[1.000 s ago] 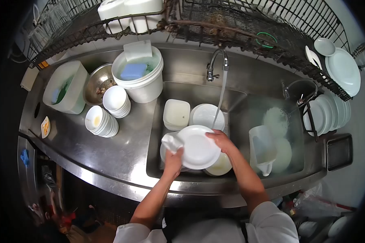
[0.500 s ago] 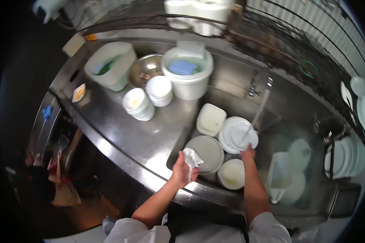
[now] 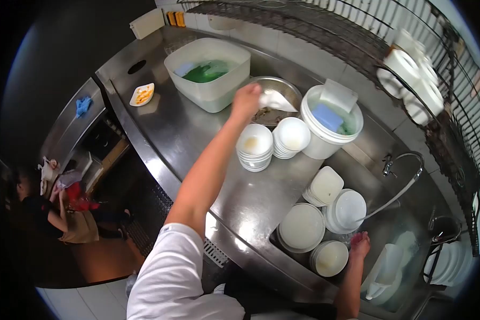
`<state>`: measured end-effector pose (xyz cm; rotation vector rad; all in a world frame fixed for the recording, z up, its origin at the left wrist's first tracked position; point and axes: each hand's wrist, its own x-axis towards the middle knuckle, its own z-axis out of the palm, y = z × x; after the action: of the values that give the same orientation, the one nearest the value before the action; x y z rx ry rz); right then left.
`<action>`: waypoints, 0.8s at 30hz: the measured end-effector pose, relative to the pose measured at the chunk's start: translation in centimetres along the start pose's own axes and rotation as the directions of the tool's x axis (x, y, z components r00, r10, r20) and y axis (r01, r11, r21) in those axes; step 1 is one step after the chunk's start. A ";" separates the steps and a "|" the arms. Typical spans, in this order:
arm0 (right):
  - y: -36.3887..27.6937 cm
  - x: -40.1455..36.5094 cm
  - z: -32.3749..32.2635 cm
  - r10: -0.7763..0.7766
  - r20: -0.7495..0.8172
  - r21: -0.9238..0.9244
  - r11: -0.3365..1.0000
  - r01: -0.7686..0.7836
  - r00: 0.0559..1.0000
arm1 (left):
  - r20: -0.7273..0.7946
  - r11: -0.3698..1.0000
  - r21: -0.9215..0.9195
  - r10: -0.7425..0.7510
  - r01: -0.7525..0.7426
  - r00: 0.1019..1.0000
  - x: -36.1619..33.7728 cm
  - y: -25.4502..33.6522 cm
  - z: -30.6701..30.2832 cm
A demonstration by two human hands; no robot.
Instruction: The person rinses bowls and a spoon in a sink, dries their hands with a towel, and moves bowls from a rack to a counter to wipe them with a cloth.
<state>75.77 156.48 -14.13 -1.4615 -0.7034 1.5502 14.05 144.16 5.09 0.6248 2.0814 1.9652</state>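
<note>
My left hand [image 3: 247,101] is closed on a crumpled white paper or cloth [image 3: 276,100], blurred by motion, over a metal bowl [image 3: 272,117] with scraps in it. Just below that hand stand two stacks of small white bowls [image 3: 255,145] [image 3: 293,134]. My right hand [image 3: 360,244], fingers loosely bent and nothing visible in them, is beside a stack of white plates [image 3: 349,209] in the sink. A thin hose [image 3: 392,199] runs water onto these plates. Close by are square dishes [image 3: 326,185], a stack of large plates [image 3: 302,228] and round bowls [image 3: 329,258].
A rectangular tub [image 3: 208,90] and a round bucket [image 3: 325,140] hold greenish water at the back. A small dish [image 3: 142,95] with orange food lies left. Submerged dishes and a white container [image 3: 385,269] fill the right basin. Far left, a person [image 3: 53,210] is at work.
My left hand has moved from the sink's front edge up and left to the metal bowl, still holding the white thing. My right hand has come off the plate it touched. The view has shifted left.
</note>
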 end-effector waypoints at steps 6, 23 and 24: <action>-0.7 -4.7 2.5 -0.169 -0.054 -0.090 0.982 0.164 0.984 | -0.011 0.908 -0.419 0.009 -0.013 1.000 0.5 -0.6 -2.1; -0.9 -10.1 -0.3 -0.387 -0.051 -0.684 0.685 0.250 0.921 | -0.451 0.682 -0.726 -0.569 0.087 0.688 18.5 -22.3 -41.4; -1.4 -10.3 -0.7 -0.386 -0.041 -0.693 0.675 0.252 0.922 | -0.415 0.658 -0.746 -0.580 0.103 0.701 19.3 -23.0 -43.0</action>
<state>76.05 148.08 -8.05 -1.8423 -1.4363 0.8792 -25.27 113.59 -11.26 -0.6656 1.3150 2.6212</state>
